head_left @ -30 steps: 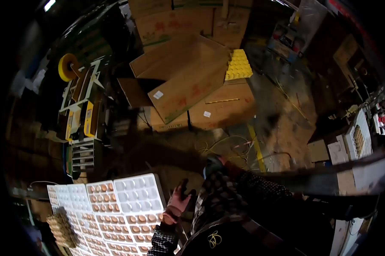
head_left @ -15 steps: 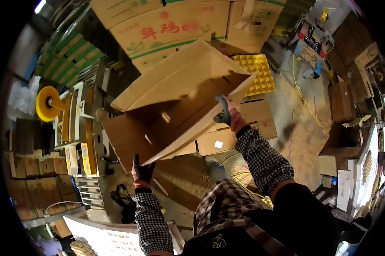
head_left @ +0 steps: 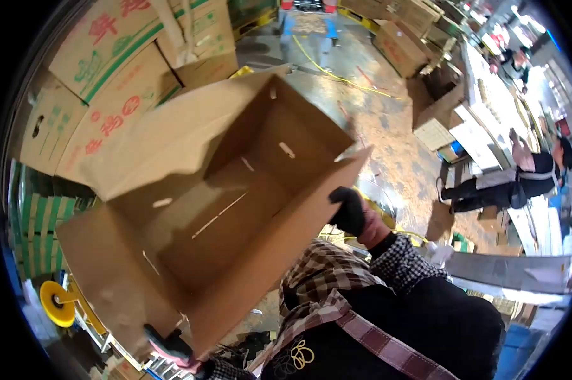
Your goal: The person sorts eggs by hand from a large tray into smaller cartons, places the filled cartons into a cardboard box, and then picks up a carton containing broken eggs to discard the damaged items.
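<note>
A large cardboard box [head_left: 248, 253] is held up in front of me, its top uncovered and its inside bare, with slots in the floor and walls. One long flap leans outward at the far side. My right hand [head_left: 355, 218], in a dark and pink glove, grips the near long wall close to its right end. At the lower left, my left hand [head_left: 170, 347], gloved alike, is closed on the box's near left corner; part of its fingers is hidden by the cardboard.
Printed cartons [head_left: 115, 82] are stacked at the upper left. A yellow wheel [head_left: 57, 304] on a machine is at the lower left. A yellow cord [head_left: 336, 76] crosses the floor. At the right, a person [head_left: 533, 168] stands by a long white table [head_left: 488, 136].
My view has swung to the right, and the box has come with me, nearer and tilted so its inside faces me more. Both hands keep hold of it.
</note>
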### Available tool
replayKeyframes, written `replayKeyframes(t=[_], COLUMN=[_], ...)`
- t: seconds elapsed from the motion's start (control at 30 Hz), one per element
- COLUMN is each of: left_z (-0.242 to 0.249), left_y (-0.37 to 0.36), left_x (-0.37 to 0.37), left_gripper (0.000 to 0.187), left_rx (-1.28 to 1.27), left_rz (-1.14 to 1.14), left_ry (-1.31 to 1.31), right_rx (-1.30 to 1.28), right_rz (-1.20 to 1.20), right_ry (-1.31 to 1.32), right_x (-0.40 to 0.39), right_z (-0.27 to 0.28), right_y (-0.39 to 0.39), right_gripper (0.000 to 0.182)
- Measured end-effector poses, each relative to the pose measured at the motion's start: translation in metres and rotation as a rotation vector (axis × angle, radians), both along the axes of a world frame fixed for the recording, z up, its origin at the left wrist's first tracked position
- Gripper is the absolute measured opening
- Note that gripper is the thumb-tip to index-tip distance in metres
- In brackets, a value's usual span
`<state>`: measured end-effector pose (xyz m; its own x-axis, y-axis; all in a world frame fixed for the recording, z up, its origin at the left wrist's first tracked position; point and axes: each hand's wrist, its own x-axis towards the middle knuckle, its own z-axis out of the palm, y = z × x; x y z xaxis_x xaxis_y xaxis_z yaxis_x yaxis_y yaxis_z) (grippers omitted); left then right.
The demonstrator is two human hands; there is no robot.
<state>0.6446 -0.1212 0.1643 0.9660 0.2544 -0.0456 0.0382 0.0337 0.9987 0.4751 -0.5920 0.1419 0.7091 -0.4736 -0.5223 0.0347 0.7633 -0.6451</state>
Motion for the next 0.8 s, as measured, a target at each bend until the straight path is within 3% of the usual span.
replayKeyframes(t=[0.07, 0.1, 0.2, 0.23, 0.27, 0.3, 0.33, 0.4, 0.43, 0.47, 0.5, 0.53, 0.57, 0.6, 0.63, 0.67, 0.7, 0.73, 0.77, 0.8], left_z=[0.043, 0.043, 0.043, 0.091, 0.078, 0.070, 0.061, 0.040, 0.019, -0.010, -0.044, -0.082, -0.148, -0.202, -0.231, -0.289, -0.337, -0.353, -0.386, -0.420], left_y=[-0.072, -0.092, -0.171, -0.216, -0.234, -0.244, -0.254, -0.283, -0.293, -0.297, -0.302, -0.305, -0.300, -0.297, -0.313, -0.311, -0.315, -0.333, -0.346, -0.358], left_x=[0.010, 0.013, 0.023, 0.028, 0.042, 0.047, 0.051, 0.067, 0.078, 0.086, 0.096, 0.103, 0.113, 0.113, 0.107, 0.107, 0.106, 0.104, 0.105, 0.105], left_gripper=[0.053, 0.056, 0.072, 0.067, 0.068, 0.062, 0.057, 0.050, 0.044, 0.039, 0.035, 0.031, 0.030, 0.030, 0.029, 0.035, 0.046, 0.051, 0.057, 0.064], left_rx=[-0.050, -0.074, -0.149, -0.156, -0.162, -0.131, -0.104, -0.148, -0.111, -0.055, 0.028, 0.106, 0.254, 0.166, 0.133, 0.214, 0.471, 0.701, 0.827, 0.953], left_rz=[-0.172, -0.294, -0.704, -1.012, -1.127, -1.094, -1.061, -0.988, -0.955, -0.920, -0.898, -0.882, -0.931, -0.904, -0.859, -0.889, -0.963, -1.043, -1.086, -1.126], left_ry=[-0.071, -0.148, -0.431, -0.323, -0.462, -0.373, -0.282, -0.182, -0.099, 0.019, 0.157, 0.295, 0.320, 0.553, 0.716, 0.760, 0.789, 0.709, 0.670, 0.628], right_rx=[0.043, 0.102, -0.085, -0.184, -0.301, -0.419, -0.313, -0.490, -0.180, -0.133, -0.454, -0.801, -1.025, -0.599, -0.208, 0.270, 0.241, 0.209, 0.227, 0.445], right_rz=[-0.267, -0.373, -0.521, -0.599, -0.692, -0.790, -0.899, -0.855, -0.900, -1.007, -0.909, -0.762, -0.675, -1.050, -1.055, -1.089, -0.971, -0.843, -0.714, -0.539], right_ry=[-0.099, -0.178, -0.312, -0.297, -0.272, -0.239, -0.237, -0.172, -0.419, -0.418, -0.083, 0.435, 0.854, 0.407, -0.057, -0.413, -0.262, -0.122, -0.097, -0.123], right_x=[-0.052, -0.076, -0.123, -0.129, -0.149, -0.169, -0.175, -0.190, -0.181, -0.183, -0.192, -0.200, -0.208, -0.197, -0.196, -0.196, -0.183, -0.169, -0.139, -0.092], right_z=[0.005, -0.005, 0.030, 0.042, 0.025, 0.005, -0.003, -0.042, -0.044, -0.070, -0.116, -0.162, -0.206, -0.235, -0.271, -0.306, -0.323, -0.338, -0.345, -0.318], right_y=[-0.016, -0.030, -0.052, -0.058, -0.075, -0.090, -0.098, -0.127, -0.140, -0.157, -0.174, -0.191, -0.208, -0.230, -0.244, -0.259, -0.264, -0.268, -0.263, -0.261], right_gripper=[0.013, 0.014, 0.029, 0.035, 0.040, 0.046, 0.048, 0.045, 0.041, 0.041, 0.039, 0.036, 0.034, 0.035, 0.036, 0.036, 0.034, 0.032, 0.025, 0.024])
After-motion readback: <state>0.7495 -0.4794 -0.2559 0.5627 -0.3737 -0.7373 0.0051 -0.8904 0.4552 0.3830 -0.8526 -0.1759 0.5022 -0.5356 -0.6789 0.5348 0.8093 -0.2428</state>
